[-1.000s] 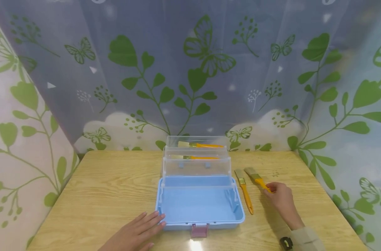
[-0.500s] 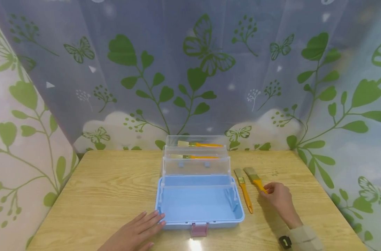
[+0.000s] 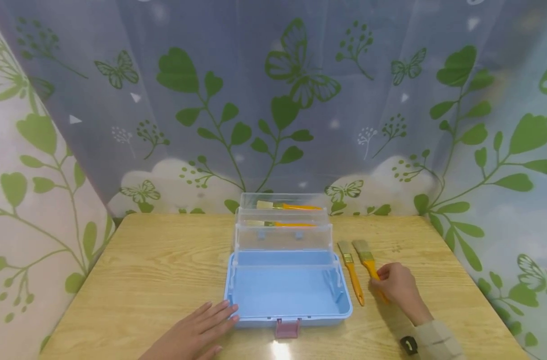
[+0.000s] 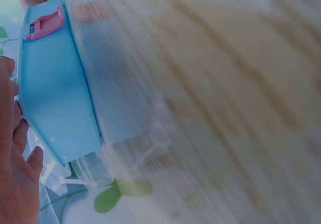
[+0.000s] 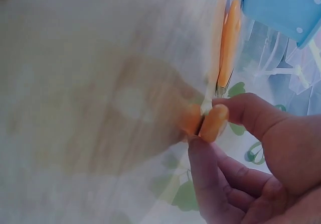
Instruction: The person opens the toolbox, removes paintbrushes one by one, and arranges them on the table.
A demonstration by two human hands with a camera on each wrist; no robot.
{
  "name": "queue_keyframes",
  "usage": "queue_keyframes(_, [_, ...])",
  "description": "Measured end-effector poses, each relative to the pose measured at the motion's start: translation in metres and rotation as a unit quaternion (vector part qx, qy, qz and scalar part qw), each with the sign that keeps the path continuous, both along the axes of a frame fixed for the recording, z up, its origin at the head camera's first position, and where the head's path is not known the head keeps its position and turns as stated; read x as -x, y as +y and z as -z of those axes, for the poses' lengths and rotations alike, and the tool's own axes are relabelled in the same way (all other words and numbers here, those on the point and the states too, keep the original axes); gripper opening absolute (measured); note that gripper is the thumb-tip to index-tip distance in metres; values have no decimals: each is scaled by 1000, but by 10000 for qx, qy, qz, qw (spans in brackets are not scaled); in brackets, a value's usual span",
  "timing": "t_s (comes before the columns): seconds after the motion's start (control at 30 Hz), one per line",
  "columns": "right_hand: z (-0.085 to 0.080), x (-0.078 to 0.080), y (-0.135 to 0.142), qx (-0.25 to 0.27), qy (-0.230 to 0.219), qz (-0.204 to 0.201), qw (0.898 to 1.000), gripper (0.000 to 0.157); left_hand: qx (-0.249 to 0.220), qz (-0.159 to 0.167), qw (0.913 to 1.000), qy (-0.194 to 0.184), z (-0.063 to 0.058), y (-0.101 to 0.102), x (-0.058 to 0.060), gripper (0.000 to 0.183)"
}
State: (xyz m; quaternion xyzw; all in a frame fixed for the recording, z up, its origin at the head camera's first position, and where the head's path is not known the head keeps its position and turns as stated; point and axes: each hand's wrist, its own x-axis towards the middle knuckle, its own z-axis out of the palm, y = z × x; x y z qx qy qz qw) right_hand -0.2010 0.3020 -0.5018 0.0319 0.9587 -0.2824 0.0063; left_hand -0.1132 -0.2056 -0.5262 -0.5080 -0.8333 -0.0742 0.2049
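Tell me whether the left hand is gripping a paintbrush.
No, the left hand rests its extended fingers at the near left corner of the blue box.

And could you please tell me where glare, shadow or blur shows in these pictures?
Head: bright glare on the table below the pink latch, soft shadow beside the right hand; left wrist: table blurred and streaky, blue box sharper; right wrist: table hazy, a soft dark patch beside the held paintbrush.

Behind the grip of the right hand (image 3: 398,287), a creased beige sleeve (image 3: 440,341) ends near the wrist. At the sleeve's inner edge, farther back from the grip, sits a small black piece (image 3: 406,347) with a pale mark.
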Motion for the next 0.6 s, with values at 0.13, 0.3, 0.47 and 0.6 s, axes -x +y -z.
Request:
queue_keyframes(0.13, [-1,0,-1,-31,-42,-18,10000,28,4,-6,10000,5,-1,0,0,67])
queue_keyframes(0.3, [-1,1,-1,-125,-66,-34,9999,28,22,-13,10000,57,-1,0,1,67])
queue_keyframes(0.47, [2,2,1,-186,-132,-29,9997,29,1,37,10000,81,1,1,2,66])
queue_keyframes(0.6, [2,3,1,-209,-163,-91,9996,30,4,65,9999,125,2,0,2,66])
